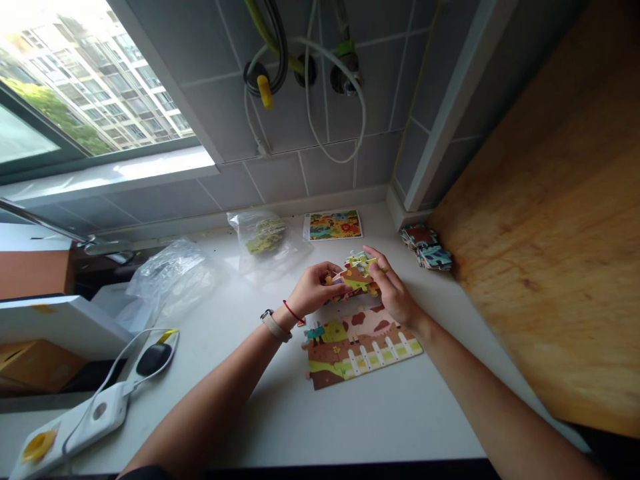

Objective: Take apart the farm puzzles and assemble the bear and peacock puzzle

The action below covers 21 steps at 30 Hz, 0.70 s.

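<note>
A joined puzzle section (356, 348) lay nearest on the table (280, 413); just beyond, left hand (313, 291) and right hand (397, 297) pinched loose pieces (356, 277) in their fingers, apparently sorting; matching edges seemed called for next. Farther lay a picture card (334, 225).

Kitchen, apparently in home: white smooth-topped counter (280, 420) against grey square-tiled wall (277, 179); slender chrome faucet (103, 247) at left; yellow-green flexible pipe (260, 25), yellow-capped fitting (265, 92) and looped white cable (365, 107) on tiles; dark-framed window (25, 133) facing pale multi-storey building (107, 70) with rows of windows; long white plastic power strip (113, 408) on counter.
</note>
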Available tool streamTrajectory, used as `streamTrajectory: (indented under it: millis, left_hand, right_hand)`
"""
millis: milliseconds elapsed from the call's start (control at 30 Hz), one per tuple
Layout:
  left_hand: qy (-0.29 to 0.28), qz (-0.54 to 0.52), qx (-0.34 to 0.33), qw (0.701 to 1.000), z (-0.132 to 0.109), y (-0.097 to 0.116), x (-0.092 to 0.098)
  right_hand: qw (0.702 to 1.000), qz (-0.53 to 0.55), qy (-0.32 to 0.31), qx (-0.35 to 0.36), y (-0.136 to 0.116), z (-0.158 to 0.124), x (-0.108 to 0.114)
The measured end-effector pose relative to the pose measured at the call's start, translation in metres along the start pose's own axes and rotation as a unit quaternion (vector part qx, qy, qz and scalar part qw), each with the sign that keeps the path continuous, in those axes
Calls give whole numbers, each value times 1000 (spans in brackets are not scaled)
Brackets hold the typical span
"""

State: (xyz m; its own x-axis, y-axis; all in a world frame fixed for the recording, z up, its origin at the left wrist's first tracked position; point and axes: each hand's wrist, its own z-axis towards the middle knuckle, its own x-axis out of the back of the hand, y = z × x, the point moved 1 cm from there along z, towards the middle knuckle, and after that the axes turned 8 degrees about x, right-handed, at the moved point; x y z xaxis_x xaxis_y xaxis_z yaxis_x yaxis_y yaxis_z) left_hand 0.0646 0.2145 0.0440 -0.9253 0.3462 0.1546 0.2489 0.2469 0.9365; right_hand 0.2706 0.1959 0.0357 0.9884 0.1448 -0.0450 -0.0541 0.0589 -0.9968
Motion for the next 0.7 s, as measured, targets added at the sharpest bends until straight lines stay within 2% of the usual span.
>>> streamTrajectory:
  millis: [100,333,467,600,700]
  left_hand:
    - [17,-26,-26,999,0,-9,4]
    - [-42,-143,-23,989,-6,-16,2]
    - [-16,-124,-45,991,-9,-16,-2]
    - [19,-78,-80,994,-10,-20,-7]
    - [36,-38,-96,994,-11,-22,-9]
  right_hand:
    - [1000,-25,-6,5,-3,-2,-2]
    - [995,-97,1,26,5,0,-6]
    - [994,-104,-10,15,8,-2,-9]
    - [991,-128,11,32,6,-7,-10]
    - [993,-112,-23,1,8,-9,-10]
